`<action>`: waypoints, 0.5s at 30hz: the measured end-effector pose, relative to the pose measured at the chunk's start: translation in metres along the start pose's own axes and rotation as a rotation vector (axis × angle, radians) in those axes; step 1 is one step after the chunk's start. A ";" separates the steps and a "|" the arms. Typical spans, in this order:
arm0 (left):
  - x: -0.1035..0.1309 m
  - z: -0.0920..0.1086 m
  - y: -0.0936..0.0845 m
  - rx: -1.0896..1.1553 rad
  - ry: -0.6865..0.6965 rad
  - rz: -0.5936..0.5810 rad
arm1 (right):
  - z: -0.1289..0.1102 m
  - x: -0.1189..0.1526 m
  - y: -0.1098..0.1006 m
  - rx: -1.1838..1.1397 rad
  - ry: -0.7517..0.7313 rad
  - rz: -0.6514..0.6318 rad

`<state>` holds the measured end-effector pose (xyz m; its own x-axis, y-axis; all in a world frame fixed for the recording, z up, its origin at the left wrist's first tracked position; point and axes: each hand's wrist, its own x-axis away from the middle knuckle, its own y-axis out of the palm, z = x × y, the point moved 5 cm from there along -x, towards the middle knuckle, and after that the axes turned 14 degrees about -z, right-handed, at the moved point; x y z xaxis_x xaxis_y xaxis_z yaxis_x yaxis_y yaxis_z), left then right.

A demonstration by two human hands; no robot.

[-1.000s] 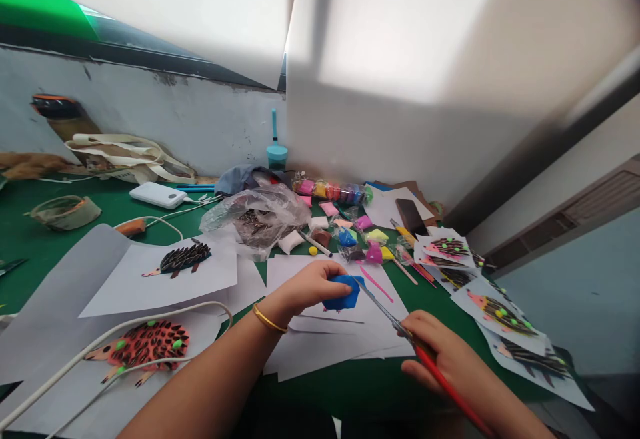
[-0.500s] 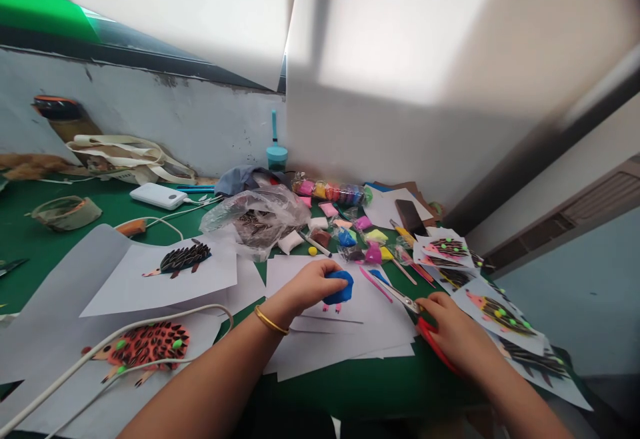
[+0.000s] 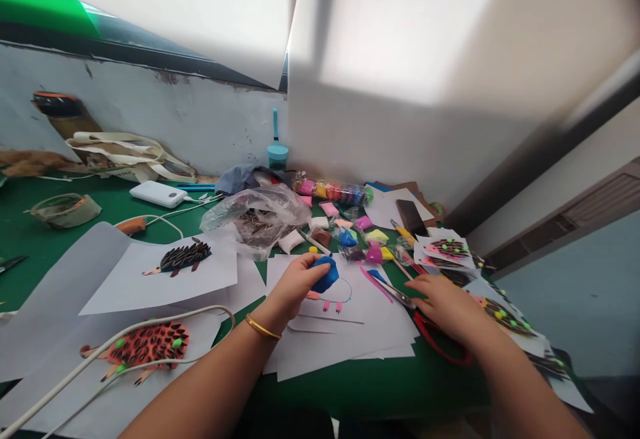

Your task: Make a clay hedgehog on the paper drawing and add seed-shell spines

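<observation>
My left hand [image 3: 293, 285] pinches a flat piece of blue clay [image 3: 326, 275] between thumb and fingers, above the stacked white paper [image 3: 345, 342]. On the top sheet are a blue curved outline, a pink pointed shape [image 3: 313, 295] at its left and two small pink feet [image 3: 333, 306] below it. The red-handled scissors [image 3: 401, 297] lie on the paper's right edge and the green table. Just over them hovers my right hand [image 3: 445, 302], fingers apart, holding nothing. Beside the blades lie a thin pink clay strip [image 3: 379, 285] and a blue clay scrap [image 3: 377, 276].
Small clay packets [image 3: 350, 237] and a plastic bag of dark seeds [image 3: 255, 222] lie behind the paper. Finished hedgehog pictures [image 3: 447, 248] are stacked at right; others [image 3: 185, 257] lie at left. A white cable [image 3: 150, 315] crosses the left side. A phone [image 3: 411, 217] rests at back right.
My right hand has let go of the scissors, leaving them on the table. My left hand has shifted the blue clay left and slightly up, uncovering the drawn outline.
</observation>
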<state>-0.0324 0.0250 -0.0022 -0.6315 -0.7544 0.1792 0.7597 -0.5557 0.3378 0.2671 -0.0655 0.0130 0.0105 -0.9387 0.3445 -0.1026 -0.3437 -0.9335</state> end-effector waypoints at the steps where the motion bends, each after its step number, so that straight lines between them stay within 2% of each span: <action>1: -0.001 0.000 -0.001 0.050 0.022 0.012 | -0.011 -0.007 -0.005 -0.011 -0.002 0.016; 4: -0.001 0.001 -0.001 0.162 0.055 0.033 | -0.042 -0.031 -0.011 -0.051 -0.019 0.065; 7: -0.001 0.001 -0.001 0.243 0.056 0.050 | -0.056 -0.052 -0.004 -0.098 -0.089 0.110; 10: 0.000 0.003 -0.001 0.301 0.080 0.071 | -0.043 -0.062 0.006 -0.247 -0.108 0.194; 15: 0.001 0.005 -0.002 0.342 0.120 0.107 | -0.003 -0.056 0.015 -0.670 0.036 0.357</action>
<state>-0.0352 0.0276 0.0021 -0.5134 -0.8486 0.1277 0.7120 -0.3382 0.6154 0.2616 -0.0180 -0.0198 -0.1679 -0.9847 0.0471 -0.6762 0.0803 -0.7323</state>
